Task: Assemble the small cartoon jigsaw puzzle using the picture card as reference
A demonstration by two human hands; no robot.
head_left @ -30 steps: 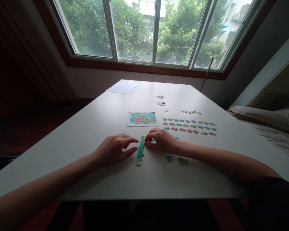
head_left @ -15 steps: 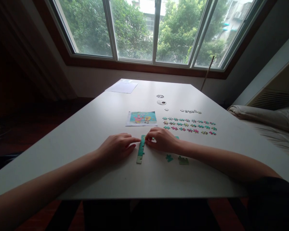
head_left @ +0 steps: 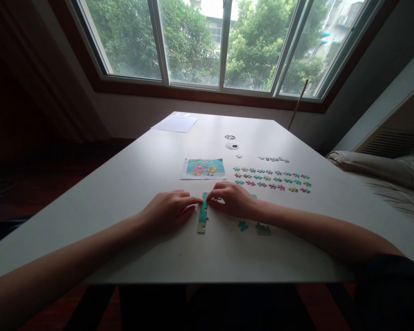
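Observation:
A narrow strip of joined teal puzzle pieces [head_left: 202,219] lies on the white table [head_left: 131,184], running towards me. My left hand [head_left: 169,210] rests just left of the strip, its fingertips touching the strip's upper end. My right hand [head_left: 232,201] sits on the other side, fingers curled and pressed on the same upper end and on joined pieces beneath it. Two loose teal pieces [head_left: 242,225] [head_left: 263,229] lie beside my right wrist.
A small cartoon reference picture [head_left: 203,168] lies beyond my hands. Rows of several loose coloured pieces [head_left: 271,180] spread to the right, with a few more [head_left: 273,159] behind. Two round objects [head_left: 231,145] and a white paper [head_left: 175,123] sit farther back. A bed [head_left: 386,174] is at right.
My left fingertips slid forward and right onto the top of the strip. The strip turned slightly, its near end moving right. My right hand stayed nearly still.

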